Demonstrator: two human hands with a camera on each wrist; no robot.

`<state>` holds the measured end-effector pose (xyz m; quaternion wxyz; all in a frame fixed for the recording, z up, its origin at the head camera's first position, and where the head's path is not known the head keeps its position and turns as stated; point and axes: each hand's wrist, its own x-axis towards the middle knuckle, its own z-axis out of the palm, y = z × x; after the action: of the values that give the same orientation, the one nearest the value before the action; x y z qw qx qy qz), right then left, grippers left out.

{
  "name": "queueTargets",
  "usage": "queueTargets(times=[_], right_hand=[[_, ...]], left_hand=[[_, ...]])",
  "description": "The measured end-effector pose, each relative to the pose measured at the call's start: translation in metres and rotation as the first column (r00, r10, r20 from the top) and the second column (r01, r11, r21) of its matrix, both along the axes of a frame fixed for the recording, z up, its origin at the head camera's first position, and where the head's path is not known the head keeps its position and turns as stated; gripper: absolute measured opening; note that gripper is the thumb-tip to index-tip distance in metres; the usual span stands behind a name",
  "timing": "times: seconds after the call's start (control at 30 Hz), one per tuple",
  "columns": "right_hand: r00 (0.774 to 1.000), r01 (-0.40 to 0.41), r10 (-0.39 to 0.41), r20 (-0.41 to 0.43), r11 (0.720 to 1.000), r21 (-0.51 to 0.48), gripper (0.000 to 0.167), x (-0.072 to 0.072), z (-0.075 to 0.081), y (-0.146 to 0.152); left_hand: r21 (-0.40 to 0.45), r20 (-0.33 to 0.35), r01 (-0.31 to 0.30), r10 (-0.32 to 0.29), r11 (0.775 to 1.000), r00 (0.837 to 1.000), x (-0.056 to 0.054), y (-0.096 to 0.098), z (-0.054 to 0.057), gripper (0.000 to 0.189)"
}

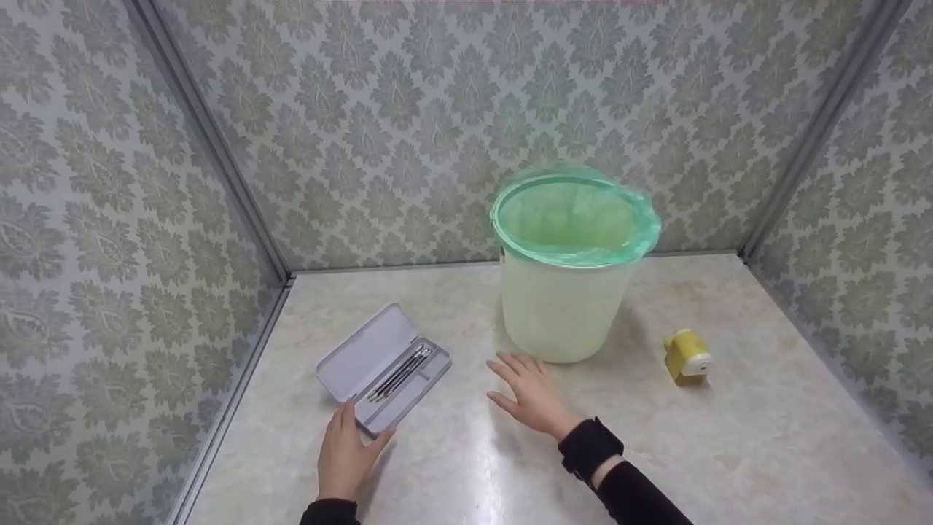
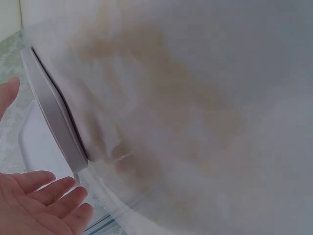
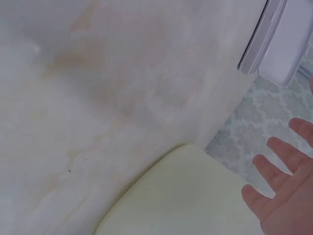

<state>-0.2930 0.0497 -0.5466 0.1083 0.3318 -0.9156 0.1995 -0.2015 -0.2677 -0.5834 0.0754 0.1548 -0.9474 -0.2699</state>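
A light grey pencil case (image 1: 430, 375) lies on the table at the left with its lid (image 1: 368, 350) folded back. Inside are several dark, thin pencils (image 1: 399, 375) side by side. My left hand (image 1: 346, 452) is at the case's near end, thumb and fingers parted around its corner; in the left wrist view the fingers (image 2: 66, 200) are extended beside the case (image 2: 56, 112). Over the middle of the table, my right hand (image 1: 532, 394) has its fingers spread and holds nothing. It is just in front of a pale bin (image 1: 561, 306), which also shows in the right wrist view.
A green plastic bag (image 1: 641, 233) lines the bin and folds over its rim. To the right of the bin stands a yellow pencil sharpener (image 1: 685, 357) with a white front. Patterned wall panels (image 1: 437, 109) enclose the table (image 1: 729, 459) at the back and both sides.
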Motion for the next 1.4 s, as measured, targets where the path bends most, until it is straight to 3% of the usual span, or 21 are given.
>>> queueTargets(times=[0.33,0.7,1.0,1.2,1.4], right_hand=[[0.999,-0.029,0.031,-0.024,0.998,0.054,0.05,-0.006,0.0,-0.025],[0.998,-0.067,0.067,0.008,0.996,0.05,0.048,-0.006,-0.005,-0.036],[0.992,-0.116,0.118,-0.052,0.992,0.04,0.042,-0.011,0.0,-0.048],[0.985,-0.159,0.159,-0.06,0.987,0.018,0.03,-0.013,0.002,-0.056],[0.985,-0.17,0.17,-0.021,0.985,0.022,0.019,-0.013,-0.002,-0.063]], left_hand=[[0.038,0.029,-0.041,0.04,0.998,0.999,-0.008,-0.001,-0.008,0.098],[0.07,0.073,-0.061,0.056,0.996,0.996,-0.007,-0.003,-0.002,0.087],[-0.011,-0.046,0.058,-0.058,0.998,0.997,-0.006,0.003,0.009,0.082],[-0.081,-0.051,0.134,-0.138,0.988,0.989,-0.003,0.013,0.013,0.08],[-0.109,-0.009,0.186,-0.188,0.976,0.982,0.002,0.022,0.014,0.079]])
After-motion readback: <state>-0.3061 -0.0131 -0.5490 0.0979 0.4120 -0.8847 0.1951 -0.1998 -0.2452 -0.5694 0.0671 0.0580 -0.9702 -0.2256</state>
